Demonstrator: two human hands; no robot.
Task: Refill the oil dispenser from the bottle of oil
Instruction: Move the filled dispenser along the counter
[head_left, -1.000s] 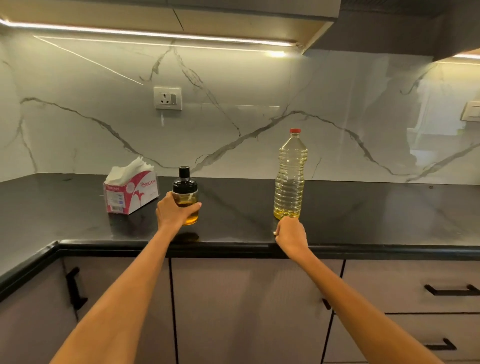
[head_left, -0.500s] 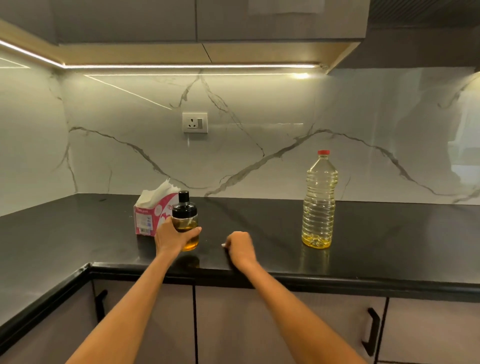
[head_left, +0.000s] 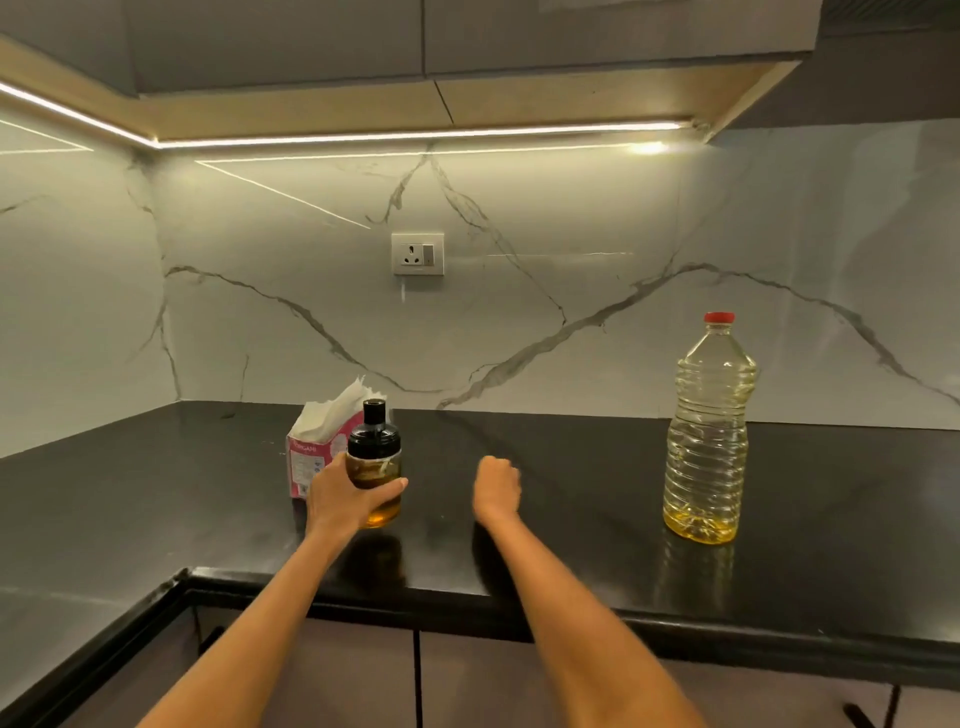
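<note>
Wall (head_left: 597, 218): white marble with grey veins, lit by a light strip (head_left: 415, 136) under the upper cabinets (head_left: 467, 41). A socket (head_left: 417, 254) sits on the wall above the dispenser.

Counter (head_left: 571, 519): glossy black, L-shaped, running along the back wall and turning toward the viewer at the left. Pale cabinet doors (head_left: 337, 675) with dark handles lie below its front edge.

Arms: both forearms reach forward over the counter edge from the bottom of the view.

Bottle (head_left: 708, 431): clear plastic, ribbed, red cap on, standing upright on the counter at the right, well apart from both hands. A shallow layer of yellow oil shows at its base; how far pale oil rises above that cannot be told.

Tissue box (head_left: 311, 457): pink and white, white tissue standing up from the top, just behind and to the left of the dispenser.

Dispenser (head_left: 375, 462): small glass jar with a black lid and black knob, upright on the counter left of centre, amber oil in its lower part.

Left hand (head_left: 345, 499): fingers and thumb wrapped round the dispenser's glass body, below the lid.

Right hand (head_left: 496, 488): fingers curled into a loose fist holding nothing, just right of the dispenser and not touching it, between dispenser and bottle.
</note>
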